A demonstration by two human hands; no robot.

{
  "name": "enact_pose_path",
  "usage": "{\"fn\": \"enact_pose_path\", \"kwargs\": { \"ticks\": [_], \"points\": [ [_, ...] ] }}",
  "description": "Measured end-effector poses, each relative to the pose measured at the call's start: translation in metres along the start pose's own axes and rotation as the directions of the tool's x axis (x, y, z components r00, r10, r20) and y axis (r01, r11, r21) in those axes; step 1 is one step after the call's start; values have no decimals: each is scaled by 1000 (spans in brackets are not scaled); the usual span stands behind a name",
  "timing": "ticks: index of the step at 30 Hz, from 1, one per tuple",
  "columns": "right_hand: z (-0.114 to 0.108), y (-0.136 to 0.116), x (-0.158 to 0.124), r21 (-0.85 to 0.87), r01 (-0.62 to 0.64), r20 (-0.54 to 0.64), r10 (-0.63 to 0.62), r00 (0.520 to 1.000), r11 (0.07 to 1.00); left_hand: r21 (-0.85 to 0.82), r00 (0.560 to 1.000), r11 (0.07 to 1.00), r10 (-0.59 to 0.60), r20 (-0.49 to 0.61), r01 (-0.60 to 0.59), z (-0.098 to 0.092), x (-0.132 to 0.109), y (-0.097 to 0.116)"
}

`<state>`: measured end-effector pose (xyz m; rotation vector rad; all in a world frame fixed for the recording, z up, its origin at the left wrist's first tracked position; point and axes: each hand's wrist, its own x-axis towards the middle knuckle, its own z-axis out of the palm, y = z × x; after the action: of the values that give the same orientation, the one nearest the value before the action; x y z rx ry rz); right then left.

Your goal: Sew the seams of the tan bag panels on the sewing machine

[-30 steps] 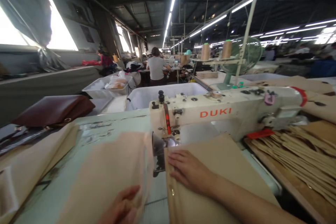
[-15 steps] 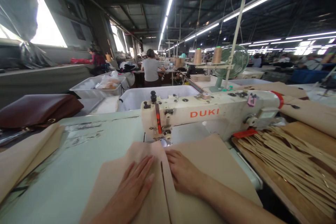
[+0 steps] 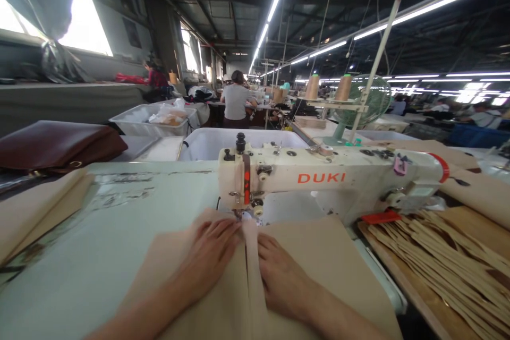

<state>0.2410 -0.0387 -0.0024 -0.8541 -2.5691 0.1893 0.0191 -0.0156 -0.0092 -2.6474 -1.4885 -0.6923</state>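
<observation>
A large beige sheet of material (image 3: 314, 255) lies under the head of a white sewing machine (image 3: 279, 175). A narrow beige strip (image 3: 251, 255) runs lengthwise up its middle to the needle area, with a dark slit along the strip's left side. My left hand (image 3: 215, 249) rests on the sheet left of the strip, fingers extended and its fingertips close to the presser foot. On the other side, my right hand (image 3: 281, 273) lies on the sheet with slightly bent fingers against the strip's right edge. The needle itself is too small to make out.
Beige straps (image 3: 434, 271) lie on a wooden board (image 3: 382, 244) at the right. A brown leather bag (image 3: 59, 143) and folded beige material (image 3: 43, 207) are at the left. Behind the machine stand a white bin (image 3: 207, 143), thread cones (image 3: 342, 87) and a fan. A person (image 3: 236, 101) sits farther back.
My left hand has slid forward, toward the presser foot. My right hand stays beside the strip. The camera view has shifted slightly, moving the machine rightward in the picture.
</observation>
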Motion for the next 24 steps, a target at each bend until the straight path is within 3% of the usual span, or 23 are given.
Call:
{"fn": "enact_pose_path", "kwargs": {
  "ticks": [4,13,24],
  "points": [
    [-1,2,3,77,-34,11,33,999,996,11,1000,1000,7,-22,-7,-10,18,-9],
    [-1,1,3,30,-14,10,14,1000,999,60,997,997,53,54,-56,-5,-43,15],
    [0,1,4,-3,-8,16,8,1000,1000,55,981,993,95,169,-106,-12,-51,14]
  ]
}}
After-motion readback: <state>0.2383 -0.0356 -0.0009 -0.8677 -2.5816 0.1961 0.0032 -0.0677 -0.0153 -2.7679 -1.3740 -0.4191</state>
